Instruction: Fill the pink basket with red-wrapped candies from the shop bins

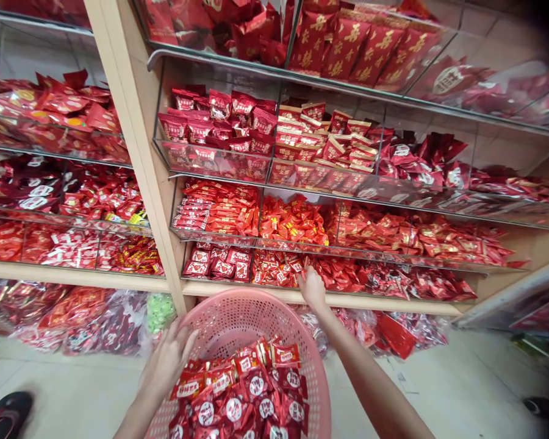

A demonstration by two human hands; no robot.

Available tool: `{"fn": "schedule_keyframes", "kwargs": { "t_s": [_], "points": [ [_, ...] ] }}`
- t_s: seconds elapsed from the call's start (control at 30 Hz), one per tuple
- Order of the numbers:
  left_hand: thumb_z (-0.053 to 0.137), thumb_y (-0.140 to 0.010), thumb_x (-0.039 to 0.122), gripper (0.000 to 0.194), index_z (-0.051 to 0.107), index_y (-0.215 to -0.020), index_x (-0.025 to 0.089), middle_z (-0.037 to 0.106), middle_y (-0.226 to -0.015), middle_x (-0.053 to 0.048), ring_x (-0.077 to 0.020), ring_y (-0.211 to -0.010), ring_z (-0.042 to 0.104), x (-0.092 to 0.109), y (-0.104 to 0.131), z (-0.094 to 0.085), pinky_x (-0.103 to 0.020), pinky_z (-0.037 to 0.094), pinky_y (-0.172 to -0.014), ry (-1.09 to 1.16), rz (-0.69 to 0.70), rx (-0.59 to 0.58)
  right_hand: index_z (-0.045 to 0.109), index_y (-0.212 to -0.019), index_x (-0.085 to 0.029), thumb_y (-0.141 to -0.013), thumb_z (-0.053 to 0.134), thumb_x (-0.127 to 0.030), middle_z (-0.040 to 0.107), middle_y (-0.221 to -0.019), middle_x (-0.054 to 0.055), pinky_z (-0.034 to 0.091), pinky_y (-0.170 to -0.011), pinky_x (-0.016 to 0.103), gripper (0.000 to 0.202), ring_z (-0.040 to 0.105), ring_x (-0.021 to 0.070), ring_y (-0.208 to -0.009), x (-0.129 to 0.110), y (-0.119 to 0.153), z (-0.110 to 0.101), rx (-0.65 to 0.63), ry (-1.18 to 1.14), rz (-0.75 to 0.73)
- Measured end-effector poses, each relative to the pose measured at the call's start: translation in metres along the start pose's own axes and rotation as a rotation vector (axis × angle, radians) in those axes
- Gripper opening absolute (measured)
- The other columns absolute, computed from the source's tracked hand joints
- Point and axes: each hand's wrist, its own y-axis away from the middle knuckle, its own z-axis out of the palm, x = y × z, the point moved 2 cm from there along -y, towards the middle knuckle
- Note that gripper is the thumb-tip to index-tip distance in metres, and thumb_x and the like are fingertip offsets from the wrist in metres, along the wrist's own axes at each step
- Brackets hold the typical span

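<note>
A pink perforated basket (320, 372) holds many red wrapped packets (256, 385), several with round white labels. My left hand (168, 360) lies at the basket's left rim with its fingers apart and nothing in them. Beyond the far rim, my right hand (312, 285) reaches to the bottom shelf bin. Its fingers are pressed together at small red and white packets (279, 268); whether they grip one is too small to tell.
Clear-fronted shelves (329, 247) of red packets rise ahead, with a wooden upright (132, 134) at the left. Bagged packets (96, 320) and a green bag (161, 312) lie under the shelves. A dark shoe (10, 414) is at the lower left.
</note>
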Motion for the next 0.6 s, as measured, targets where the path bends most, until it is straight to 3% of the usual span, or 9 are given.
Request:
{"fn": "schedule_keyframes", "kwargs": {
  "t_s": [0.17, 0.4, 0.6],
  "points": [
    [0.035, -0.084, 0.043, 0.039, 0.058, -0.102, 0.018, 0.048, -0.125, -0.009, -0.0228, -0.114, 0.047, 0.000, -0.001, 0.000, -0.038, 0.039, -0.097, -0.033, 0.005, -0.019, 0.049, -0.104, -0.012, -0.082, 0.043, -0.030, 0.061, -0.088, 0.015, 0.039, -0.064, 0.030, 0.029, 0.060, 0.0239, -0.083, 0.010, -0.003, 0.012, -0.100, 0.093, 0.098],
    [0.038, -0.083, 0.040, 0.033, 0.060, -0.099, 0.021, 0.051, -0.121, -0.007, -0.0224, -0.112, 0.049, -0.003, 0.000, 0.001, -0.039, 0.040, -0.096, -0.015, 0.038, 0.010, 0.045, -0.111, -0.012, -0.080, 0.045, -0.024, 0.051, -0.109, 0.017, 0.040, -0.070, 0.029, 0.034, 0.053, 0.0238, -0.098, 0.001, 0.004, 0.025, -0.025, 0.095, 0.056],
    [0.037, -0.084, 0.037, 0.033, 0.060, -0.100, 0.021, 0.049, -0.123, -0.007, -0.0231, -0.114, 0.047, -0.003, 0.000, 0.002, -0.039, 0.040, -0.096, -0.026, 0.046, 0.006, 0.047, -0.110, -0.011, -0.079, 0.045, -0.020, 0.053, -0.104, 0.015, 0.039, -0.072, 0.029, 0.033, 0.051, 0.0247, -0.095, 0.006, 0.004, 0.033, 0.010, 0.084, 0.041]
  ]
}}
